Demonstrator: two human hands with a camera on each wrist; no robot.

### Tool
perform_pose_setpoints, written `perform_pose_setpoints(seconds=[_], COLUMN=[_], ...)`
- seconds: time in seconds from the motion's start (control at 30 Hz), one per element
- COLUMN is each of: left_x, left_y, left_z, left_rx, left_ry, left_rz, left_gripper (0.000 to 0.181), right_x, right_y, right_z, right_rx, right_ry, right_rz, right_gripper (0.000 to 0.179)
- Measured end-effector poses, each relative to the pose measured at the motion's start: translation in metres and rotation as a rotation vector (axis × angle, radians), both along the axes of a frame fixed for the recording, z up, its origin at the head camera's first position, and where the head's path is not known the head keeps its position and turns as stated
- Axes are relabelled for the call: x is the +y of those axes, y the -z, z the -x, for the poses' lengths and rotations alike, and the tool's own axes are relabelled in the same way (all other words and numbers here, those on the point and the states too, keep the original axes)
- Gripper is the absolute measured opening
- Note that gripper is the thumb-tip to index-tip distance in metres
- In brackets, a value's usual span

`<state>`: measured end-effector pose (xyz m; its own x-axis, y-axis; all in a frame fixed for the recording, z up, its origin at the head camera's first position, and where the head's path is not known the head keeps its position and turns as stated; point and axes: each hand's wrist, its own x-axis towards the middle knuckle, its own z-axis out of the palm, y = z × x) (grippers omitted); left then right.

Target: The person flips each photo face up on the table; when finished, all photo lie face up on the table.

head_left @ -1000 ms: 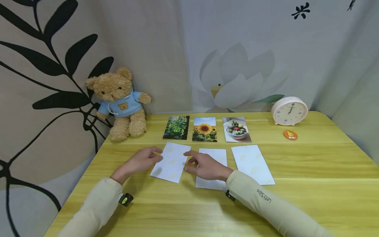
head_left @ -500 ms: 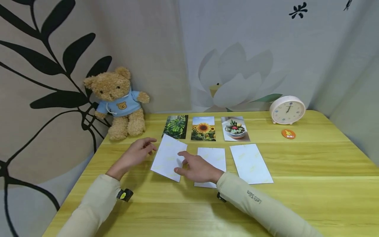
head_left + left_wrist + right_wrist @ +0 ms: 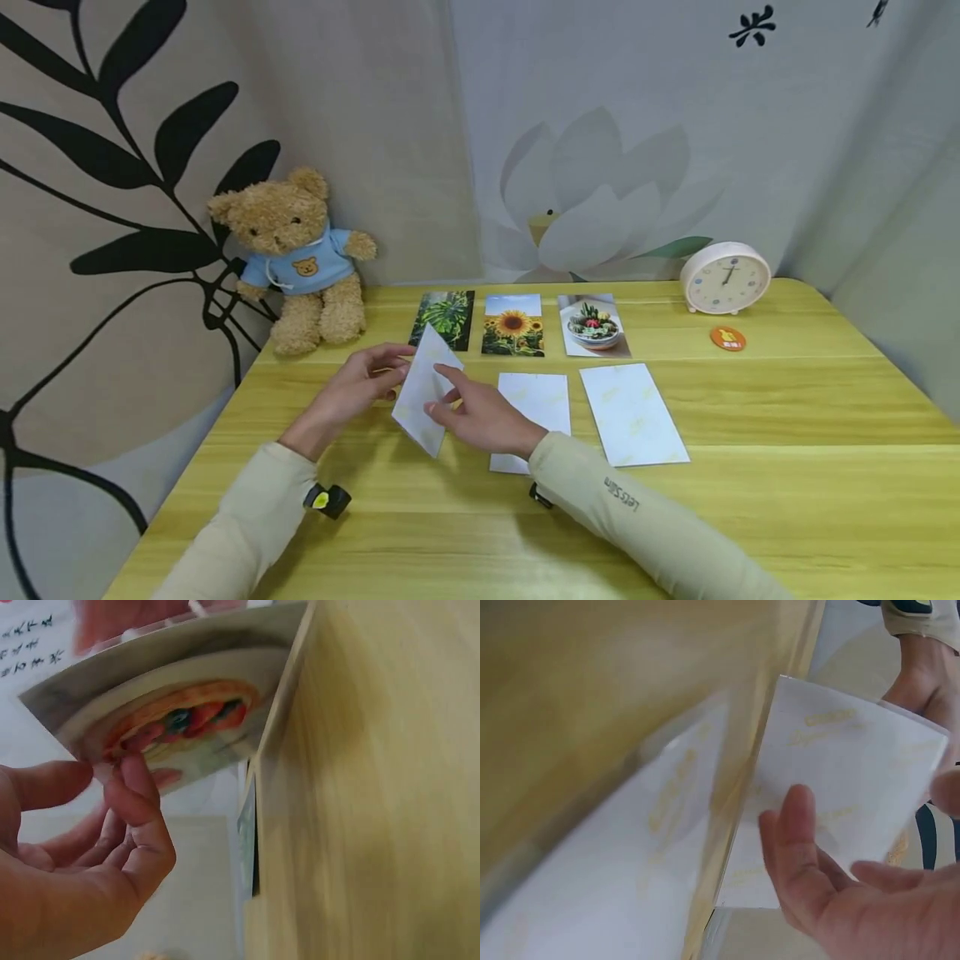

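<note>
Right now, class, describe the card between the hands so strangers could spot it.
On the table, find the teddy. Rightward and nearer the camera, between left hand and right hand, is the card, white side showing. Unlike the flat cards nearby, it is tilted up.

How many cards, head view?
6. Back row: leaf card, sunflower card, succulent card. Front row: tilted card between left hand and right hand, middle card, right card. Stacked ones wouldn't show.

Ahead of you, a pale cloth backdrop (image 3: 360,125) falls in soft folds behind the counter (image 3: 810,400). Large dark leaves (image 3: 191,136) climb it on your left, a pale lotus (image 3: 600,225) spreads near the middle, and a small black sprig (image 3: 752,27) sits upper right. Your counter's yellowish wood carries soft shadows.
</note>
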<state>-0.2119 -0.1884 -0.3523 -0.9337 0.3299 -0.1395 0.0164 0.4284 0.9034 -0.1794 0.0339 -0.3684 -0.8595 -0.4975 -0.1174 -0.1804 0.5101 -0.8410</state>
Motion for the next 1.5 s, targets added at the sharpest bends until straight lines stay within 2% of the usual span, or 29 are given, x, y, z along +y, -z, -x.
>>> perform_pose_setpoints(seconds=[0.13,0.3,0.4,0.57,0.7,0.83,0.93,1.1,1.3,1.4,1.5], left_x=[0.007,0.017,0.021,0.023,0.024,0.026,0.025,0.017,0.006,0.003,-0.001], left_y=[0.003,0.006,0.008,0.01,0.01,0.009,0.008,0.005,-0.007,-0.01,-0.008], left_z=[-0.002,-0.004,-0.003,-0.005,-0.007,-0.006,-0.007,-0.011,-0.018,-0.02,-0.021], left_rx=[-0.02,-0.051,-0.064,-0.114,-0.149,-0.153,-0.134,-0.091,-0.033,-0.028,-0.05], left_ry=[0.064,0.094,0.084,0.068,0.079,0.085,0.061,0.019,0.061,0.074,0.077], left_rz=[-0.029,-0.055,-0.083,-0.107,-0.112,-0.128,-0.122,-0.066,-0.012,0.021,0.065], left_gripper=[0.047,0.051,0.051,0.054,0.06,0.062,0.061,0.062,0.061,0.06,0.059], right_x=[-0.002,-0.001,0.0,0.002,0.004,0.007,0.01,0.015,0.02,0.02,0.018], right_y=[-0.001,-0.001,-0.001,-0.003,-0.005,-0.007,-0.009,-0.006,-0.001,0.001,0.003], right_z=[-0.001,0.001,0.002,0.001,0.0,0.003,0.005,0.009,0.015,0.016,0.015], right_rx=[0.016,0.046,0.063,0.047,0.044,0.068,0.1,0.187,0.292,0.291,0.231], right_ry=[0.024,0.054,0.084,0.105,0.127,0.163,0.205,0.3,0.367,0.358,0.328], right_rz=[0.061,0.15,0.177,0.229,0.304,0.379,0.406,0.423,0.385,0.324,0.243], right_gripper=[0.064,0.065,0.066,0.065,0.061,0.058,0.059,0.064,0.064,0.06,0.056])
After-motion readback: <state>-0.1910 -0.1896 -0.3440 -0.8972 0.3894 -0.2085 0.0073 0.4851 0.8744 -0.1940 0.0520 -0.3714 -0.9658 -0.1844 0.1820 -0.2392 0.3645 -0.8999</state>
